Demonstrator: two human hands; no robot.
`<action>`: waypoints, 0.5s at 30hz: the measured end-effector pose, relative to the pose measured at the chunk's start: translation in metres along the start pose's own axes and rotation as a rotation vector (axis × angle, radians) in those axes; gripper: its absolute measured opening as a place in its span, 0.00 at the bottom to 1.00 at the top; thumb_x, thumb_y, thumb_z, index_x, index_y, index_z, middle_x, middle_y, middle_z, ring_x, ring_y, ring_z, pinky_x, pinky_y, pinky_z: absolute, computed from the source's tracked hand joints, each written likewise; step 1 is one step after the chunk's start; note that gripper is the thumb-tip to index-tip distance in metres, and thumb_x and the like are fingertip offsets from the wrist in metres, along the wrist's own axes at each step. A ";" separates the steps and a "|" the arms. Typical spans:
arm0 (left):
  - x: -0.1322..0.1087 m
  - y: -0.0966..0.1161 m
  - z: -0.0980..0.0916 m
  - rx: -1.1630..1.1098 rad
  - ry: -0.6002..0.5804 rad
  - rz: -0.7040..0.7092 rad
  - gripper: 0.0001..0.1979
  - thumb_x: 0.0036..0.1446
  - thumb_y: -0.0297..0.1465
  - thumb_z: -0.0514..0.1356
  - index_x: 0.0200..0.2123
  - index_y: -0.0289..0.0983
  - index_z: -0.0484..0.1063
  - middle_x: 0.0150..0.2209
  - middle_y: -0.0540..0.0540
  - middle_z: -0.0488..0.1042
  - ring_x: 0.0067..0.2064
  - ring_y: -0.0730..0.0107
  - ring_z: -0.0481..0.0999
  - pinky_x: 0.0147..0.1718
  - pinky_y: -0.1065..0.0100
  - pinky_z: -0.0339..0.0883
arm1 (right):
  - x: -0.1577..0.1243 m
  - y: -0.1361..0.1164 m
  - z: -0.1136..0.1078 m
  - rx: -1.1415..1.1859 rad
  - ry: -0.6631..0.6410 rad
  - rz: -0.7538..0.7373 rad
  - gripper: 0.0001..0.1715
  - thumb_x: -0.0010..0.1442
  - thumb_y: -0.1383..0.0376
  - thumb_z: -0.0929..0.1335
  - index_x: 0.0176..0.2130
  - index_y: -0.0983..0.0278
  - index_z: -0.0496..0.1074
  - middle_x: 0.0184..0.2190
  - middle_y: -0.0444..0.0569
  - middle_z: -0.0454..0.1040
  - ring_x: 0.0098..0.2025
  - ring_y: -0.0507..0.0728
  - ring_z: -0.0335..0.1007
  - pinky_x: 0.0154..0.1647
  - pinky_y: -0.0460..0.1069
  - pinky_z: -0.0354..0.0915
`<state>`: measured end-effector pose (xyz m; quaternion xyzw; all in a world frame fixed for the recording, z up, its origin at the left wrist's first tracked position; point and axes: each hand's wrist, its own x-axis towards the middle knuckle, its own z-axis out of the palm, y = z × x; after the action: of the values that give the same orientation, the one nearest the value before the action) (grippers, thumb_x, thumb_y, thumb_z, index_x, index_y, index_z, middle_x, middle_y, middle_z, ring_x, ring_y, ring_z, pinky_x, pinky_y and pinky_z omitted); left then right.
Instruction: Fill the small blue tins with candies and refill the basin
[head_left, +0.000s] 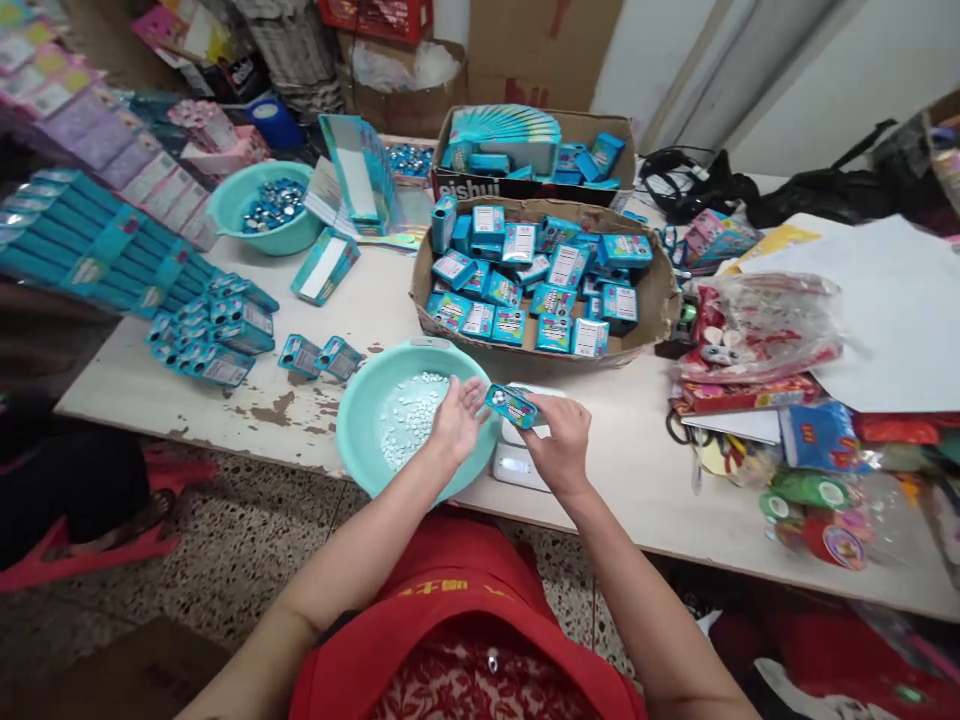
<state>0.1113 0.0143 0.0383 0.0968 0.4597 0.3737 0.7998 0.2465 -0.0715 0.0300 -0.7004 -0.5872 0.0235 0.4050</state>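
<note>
My right hand (pixel 561 440) pinches a small teal box (pixel 511 405) above a white scale (pixel 517 462) at the table's front edge. My left hand (pixel 457 415) hovers cupped over a teal basin (pixel 367 440) of small white pellets, its fingertips close to the box's left end. Whether the left hand holds pellets is hidden. Behind the hands, a shallow cardboard tray (pixel 652 300) is filled with several more of the same teal boxes.
A second teal bowl (pixel 225 215) of shiny pieces stands far left. Loose teal boxes (pixel 210 335) lie left of the basin. A cardboard box (pixel 622 170) of flat teal packs sits behind the tray. Plastic bags of toys (pixel 757 330) and white sheets (pixel 892 300) crowd the right.
</note>
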 end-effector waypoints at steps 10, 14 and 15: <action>-0.005 0.009 -0.012 -0.087 0.048 0.007 0.17 0.62 0.38 0.51 0.34 0.32 0.72 0.38 0.38 0.74 0.40 0.66 0.75 0.44 0.64 0.68 | 0.005 -0.009 0.017 0.041 -0.081 0.040 0.14 0.57 0.58 0.68 0.43 0.60 0.73 0.40 0.49 0.77 0.43 0.60 0.69 0.45 0.54 0.57; -0.015 0.026 -0.038 0.690 0.081 0.398 0.19 0.51 0.32 0.60 0.47 0.34 0.70 0.52 0.37 0.69 0.57 0.55 0.65 0.57 0.53 0.55 | 0.010 -0.017 0.010 0.283 -0.050 0.181 0.18 0.53 0.57 0.71 0.43 0.61 0.73 0.41 0.49 0.76 0.43 0.59 0.70 0.46 0.54 0.63; -0.019 0.031 -0.041 0.902 0.035 0.548 0.25 0.48 0.29 0.62 0.51 0.35 0.68 0.56 0.38 0.66 0.60 0.55 0.61 0.60 0.53 0.51 | 0.010 -0.022 0.010 0.346 -0.061 0.206 0.19 0.52 0.57 0.72 0.43 0.60 0.73 0.41 0.49 0.75 0.44 0.59 0.70 0.47 0.55 0.63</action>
<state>0.0563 0.0154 0.0437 0.5418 0.5460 0.3355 0.5439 0.2272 -0.0577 0.0406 -0.6757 -0.5118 0.1863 0.4967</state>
